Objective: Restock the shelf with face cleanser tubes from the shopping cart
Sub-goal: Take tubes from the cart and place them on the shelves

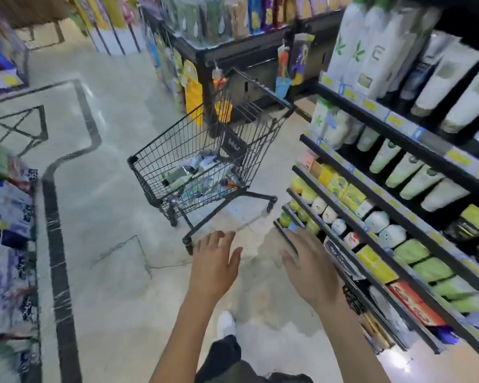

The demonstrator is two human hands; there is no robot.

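A black wire shopping cart [161,150] stands in the aisle ahead of me, with several tubes and packets [194,172] lying in its basket. The shelf unit [393,172] on my right holds rows of white and green face cleanser tubes [407,172] and boxes. My left hand [215,265] is stretched out over the floor short of the cart, fingers straight, holding nothing. My right hand [309,268] is also open and empty, beside the lower shelf edges. The view is blurred by motion.
Another shelf end [205,51] with hanging goods stands behind the cart. Stacked packaged goods [6,217] line the left side. The tiled floor [116,244] between them is open. My white shoe [226,324] shows below.
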